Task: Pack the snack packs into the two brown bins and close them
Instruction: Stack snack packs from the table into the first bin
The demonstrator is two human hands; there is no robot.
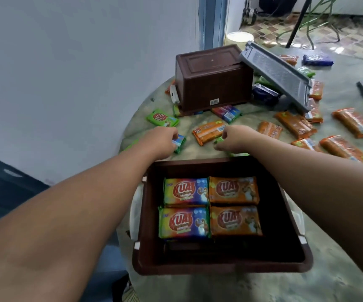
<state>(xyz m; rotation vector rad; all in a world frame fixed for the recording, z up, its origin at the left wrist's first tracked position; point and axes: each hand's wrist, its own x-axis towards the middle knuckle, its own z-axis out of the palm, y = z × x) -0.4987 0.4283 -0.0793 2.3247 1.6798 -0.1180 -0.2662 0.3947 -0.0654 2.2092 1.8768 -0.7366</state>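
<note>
Mid-frame, left hand (164, 141) pinches a green snack pack (179, 143) – right hand (233, 138) pinches another green pack (219, 140) – beyond the open brown bin (221, 265) on the desk (339, 247)

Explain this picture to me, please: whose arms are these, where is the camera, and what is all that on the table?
No machine here: a person wears the camera on the head, looking down at their own arms. The left hand pinches a green snack pack; the right hand grips another green pack. Nearest is an open brown bin with four packs showing inside. Farther back a second brown bin lies upside down beside a tilted grey lid. Loose orange packs lie scattered over the table.
</note>
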